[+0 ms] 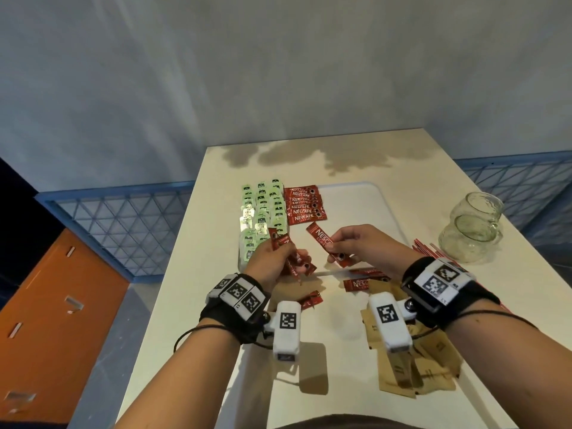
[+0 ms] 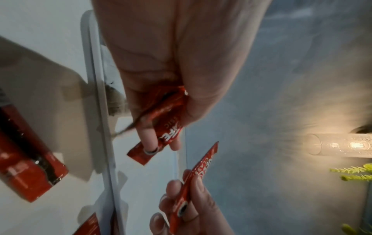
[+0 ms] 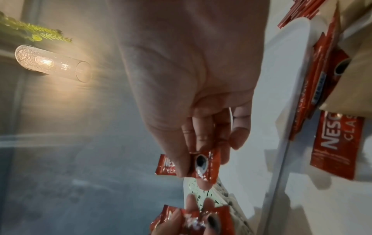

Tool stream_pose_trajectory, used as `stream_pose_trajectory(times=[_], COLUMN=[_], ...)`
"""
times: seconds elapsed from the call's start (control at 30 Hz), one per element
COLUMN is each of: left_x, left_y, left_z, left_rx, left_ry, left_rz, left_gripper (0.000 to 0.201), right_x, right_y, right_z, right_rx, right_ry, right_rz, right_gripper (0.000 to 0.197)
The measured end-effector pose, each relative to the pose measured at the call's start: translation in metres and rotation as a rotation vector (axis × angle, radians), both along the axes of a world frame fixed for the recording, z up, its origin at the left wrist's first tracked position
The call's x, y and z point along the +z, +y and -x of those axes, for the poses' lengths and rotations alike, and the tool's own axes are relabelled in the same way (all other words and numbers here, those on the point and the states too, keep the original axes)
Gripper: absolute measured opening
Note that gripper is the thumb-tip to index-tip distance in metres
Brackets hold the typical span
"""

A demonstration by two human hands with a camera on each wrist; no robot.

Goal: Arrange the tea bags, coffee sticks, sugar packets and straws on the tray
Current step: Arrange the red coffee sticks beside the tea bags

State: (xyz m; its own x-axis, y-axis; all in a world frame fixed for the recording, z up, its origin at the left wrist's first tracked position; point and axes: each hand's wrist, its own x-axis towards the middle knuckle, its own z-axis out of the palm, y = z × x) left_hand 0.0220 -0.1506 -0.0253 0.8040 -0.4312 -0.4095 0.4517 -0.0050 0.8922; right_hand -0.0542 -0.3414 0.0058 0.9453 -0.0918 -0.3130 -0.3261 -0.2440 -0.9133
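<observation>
My left hand [image 1: 280,258] grips a small bunch of red coffee sticks [image 1: 280,239] above the near left part of the white tray [image 1: 382,196]; the left wrist view shows the same coffee sticks [image 2: 165,132] in my fingers. My right hand [image 1: 353,243] pinches one red coffee stick [image 1: 322,239] beside it, the same coffee stick [image 3: 203,165] seen end-on in the right wrist view. On the tray lie rows of green tea bags [image 1: 263,212] and a stack of coffee sticks [image 1: 305,205].
Loose coffee sticks [image 1: 362,283] lie at the tray's near edge. Brown sugar packets [image 1: 424,360] are heaped under my right wrist, red straws [image 1: 427,249] beyond it. A glass jar [image 1: 473,227] lies on its side at the right. The table edge drops off at the left.
</observation>
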Motion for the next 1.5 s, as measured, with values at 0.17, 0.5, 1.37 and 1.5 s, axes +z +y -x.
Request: stream_pose_trajectory(times=[0.17, 0.5, 1.37, 1.5], left_x=[0.004, 0.006, 0.013, 0.011], left_y=[0.002, -0.014, -0.005, 0.002], left_z=[-0.007, -0.009, -0.088, -0.093], left_rx=[-0.016, -0.032, 0.155, 0.173], left_ry=[-0.054, -0.321, -0.102, -0.093], left_rz=[-0.131, -0.325, -0.113, -0.062], left_gripper=[0.022, 0.015, 0.022, 0.020], right_x=[-0.003, 0.002, -0.061, -0.065], right_y=[-0.004, -0.003, -0.043, -0.040], right_z=[-0.009, -0.040, -0.113, -0.124], right_rx=[0.031, 0.134, -0.284, -0.317], right_ry=[0.006, 0.004, 0.190, 0.176], right_rz=[0.059, 0.161, 0.102, 0.103], right_gripper=[0.015, 0.018, 0.020, 0.028])
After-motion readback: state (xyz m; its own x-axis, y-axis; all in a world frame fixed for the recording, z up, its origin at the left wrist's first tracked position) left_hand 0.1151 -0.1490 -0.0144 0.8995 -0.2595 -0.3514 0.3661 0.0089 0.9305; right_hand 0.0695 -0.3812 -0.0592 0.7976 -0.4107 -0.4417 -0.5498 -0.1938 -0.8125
